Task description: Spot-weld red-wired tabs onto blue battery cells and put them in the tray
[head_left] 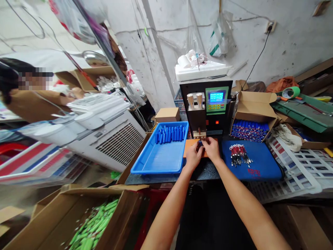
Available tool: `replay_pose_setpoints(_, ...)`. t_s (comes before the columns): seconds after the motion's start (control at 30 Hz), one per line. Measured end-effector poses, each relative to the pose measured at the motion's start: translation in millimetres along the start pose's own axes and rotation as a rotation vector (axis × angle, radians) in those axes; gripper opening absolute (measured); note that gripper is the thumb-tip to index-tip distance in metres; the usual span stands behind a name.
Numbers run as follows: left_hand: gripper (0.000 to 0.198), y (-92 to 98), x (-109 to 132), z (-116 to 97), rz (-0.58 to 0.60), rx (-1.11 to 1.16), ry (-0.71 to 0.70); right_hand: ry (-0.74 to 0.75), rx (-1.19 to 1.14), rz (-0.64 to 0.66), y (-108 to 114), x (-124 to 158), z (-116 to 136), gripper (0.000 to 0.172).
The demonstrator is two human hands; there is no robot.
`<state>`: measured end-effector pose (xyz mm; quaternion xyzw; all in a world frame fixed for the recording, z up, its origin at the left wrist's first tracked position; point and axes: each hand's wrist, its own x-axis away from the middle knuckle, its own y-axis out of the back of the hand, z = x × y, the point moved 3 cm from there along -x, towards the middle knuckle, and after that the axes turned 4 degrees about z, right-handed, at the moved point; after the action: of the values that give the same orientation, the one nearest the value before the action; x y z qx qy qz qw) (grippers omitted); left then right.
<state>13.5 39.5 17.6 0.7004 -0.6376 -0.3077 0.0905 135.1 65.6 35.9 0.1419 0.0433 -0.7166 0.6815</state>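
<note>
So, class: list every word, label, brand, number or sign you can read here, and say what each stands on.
No text can be read with certainty.
Screen on the machine: pale characters, too small to read.
Button panel below it: any labels are too small to read.
Blue mat: red lettering, too blurred to read.
Dark clothing: small pale letters, too unclear to quote.

The left forearm [169,208] and right forearm [240,192] are bare, slender at the wrists and broader toward the elbows. The left hand [194,155] and right hand [212,150] are uncovered too. Black clothing [213,215] covers the lap, its cut lost in shadow, with small pale lettering [191,190], too small to read surely, on its left side.
</note>
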Motion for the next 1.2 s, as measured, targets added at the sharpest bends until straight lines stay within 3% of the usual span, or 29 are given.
replay_pose_setpoints(0.17,0.026,-2.2,0.2,-0.4,0.005,-0.023,0.008,-0.023,-0.013,0.027,7.3,6.2,-4.8,0.035)
replay_pose_setpoints(0.27,0.026,-2.5,0.6,0.8,0.013,-0.051,0.015,-0.048,-0.086,-0.005,30.4,12.9,-9.9,0.043)
replay_pose_setpoints(0.37,0.027,-2.4,7.9,-3.7,0.012,-0.106,-0.05,-0.049,-0.11,-0.145,78.9,17.6,-17.8,0.047)
replay_pose_setpoints(0.57,0.035,-18.7,20.8,-43.1,-0.026,-0.149,-0.323,-0.029,0.047,-0.505,211.5,38.0,-53.4,0.05)
replay_pose_setpoints(0.63,0.034,-36.3,12.0,-66.5,-0.003,-0.157,-0.395,-0.067,0.059,-0.587,241.6,50.1,-69.2,0.049)
replay_pose_setpoints(0.7,0.031,-61.6,-3.0,-95.1,0.041,-0.164,-0.466,-0.1,0.061,-0.621,257.2,60.3,-81.1,0.047)
replay_pose_setpoints(0.83,0.023,-128.2,-43.0,-154.2,0.104,-0.22,-0.594,-0.079,0.135,-0.575,260.2,67.4,-86.7,0.044)
replay_pose_setpoints(0.93,0.024,-181.7,-74.6,-185.9,0.116,-0.295,-0.635,-0.079,0.156,-0.558,259.4,64.9,-85.6,0.043)
replay_pose_setpoints(1.07,0.029,-241.7,-105.3,-205.1,0.156,-0.386,-0.635,-0.09,0.119,-0.556,262.7,61.2,-87.6,0.041)
replay_pose_setpoints(1.2,0.035,-271.3,-115.2,-204.8,0.192,-0.389,-0.622,-0.1,0.092,-0.54,265.0,60.8,-87.6,0.04)
